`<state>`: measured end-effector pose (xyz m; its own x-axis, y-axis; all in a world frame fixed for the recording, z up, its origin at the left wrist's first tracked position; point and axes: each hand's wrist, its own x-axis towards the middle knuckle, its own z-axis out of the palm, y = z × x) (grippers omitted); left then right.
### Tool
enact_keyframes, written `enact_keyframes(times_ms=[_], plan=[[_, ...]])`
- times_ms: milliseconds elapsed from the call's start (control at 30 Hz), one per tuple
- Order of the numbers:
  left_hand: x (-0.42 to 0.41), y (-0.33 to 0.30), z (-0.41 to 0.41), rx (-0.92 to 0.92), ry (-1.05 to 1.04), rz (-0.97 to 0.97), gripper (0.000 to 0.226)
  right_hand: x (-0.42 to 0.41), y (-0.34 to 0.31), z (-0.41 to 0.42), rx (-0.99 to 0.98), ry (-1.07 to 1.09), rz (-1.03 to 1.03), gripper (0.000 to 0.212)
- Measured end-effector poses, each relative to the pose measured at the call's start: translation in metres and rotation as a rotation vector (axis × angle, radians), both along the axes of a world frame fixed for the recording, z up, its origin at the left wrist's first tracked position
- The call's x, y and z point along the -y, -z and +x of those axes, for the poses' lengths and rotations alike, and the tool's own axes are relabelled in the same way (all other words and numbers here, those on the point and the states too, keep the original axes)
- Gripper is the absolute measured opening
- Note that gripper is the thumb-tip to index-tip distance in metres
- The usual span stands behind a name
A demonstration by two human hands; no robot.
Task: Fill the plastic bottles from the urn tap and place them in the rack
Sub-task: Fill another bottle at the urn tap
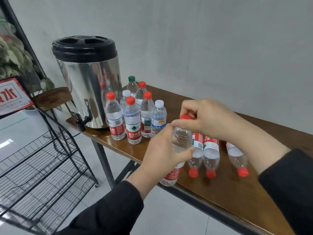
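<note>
Bottle [180, 141]: clear plastic, tilted, held above the table's [228, 192] front edge. Left hand [162, 150] wraps its body, thumb across the front. Right hand [203, 116], wrist bent downward, pinches the red cap [186, 117]. 3 capped bottles [210, 150] lie beside it (caps toward the viewer). Upright bottles [133, 119] stand by the urn [88, 82]; its tap [81, 122] overhangs the table end. Wire rack [42, 167] at left.
</note>
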<state>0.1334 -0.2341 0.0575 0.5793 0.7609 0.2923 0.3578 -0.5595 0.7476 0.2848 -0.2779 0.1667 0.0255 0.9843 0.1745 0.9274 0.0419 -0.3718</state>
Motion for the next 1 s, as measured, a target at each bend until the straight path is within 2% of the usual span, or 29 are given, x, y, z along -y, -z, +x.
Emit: enact_keyframes(times_ms=[100, 300, 400, 500, 567, 700, 767, 867, 1000], plan=[[-0.006, 0.006, 0.010, 0.007, -0.051, 0.055, 0.070, -0.013, 0.004, 0.004, -0.018, 0.082, -0.011, 0.043], [-0.028, 0.015, 0.025, 0.044, -0.062, 0.095, 0.069, -0.023, 0.005, 0.009, -0.001, 0.177, -0.036, 0.042], [-0.043, 0.017, 0.031, 0.051, -0.022, 0.036, 0.082, -0.029, -0.004, 0.017, 0.003, 0.168, -0.146, 0.035], [-0.053, 0.017, 0.034, 0.103, 0.070, -0.147, 0.089, -0.041, -0.008, 0.024, 0.084, 0.214, -0.151, 0.033], [-0.060, 0.017, 0.032, 0.143, 0.112, -0.215, 0.080, -0.050, -0.011, 0.031, 0.112, 0.256, -0.131, 0.032], [-0.078, 0.027, 0.009, 0.092, -0.008, -0.124, 0.037, -0.069, -0.012, 0.044, 0.180, 0.260, -0.135, 0.031], [-0.091, 0.035, 0.001, 0.067, -0.028, -0.163, 0.022, -0.085, -0.008, 0.050, 0.197, 0.276, -0.137, 0.033], [-0.099, 0.042, -0.002, -0.036, 0.005, -0.180, 0.022, -0.106, -0.001, 0.065, 0.209, 0.298, -0.125, 0.035], [-0.112, 0.048, -0.009, -0.070, 0.007, -0.166, 0.023, -0.141, 0.011, 0.075, 0.209, 0.285, -0.143, 0.036]])
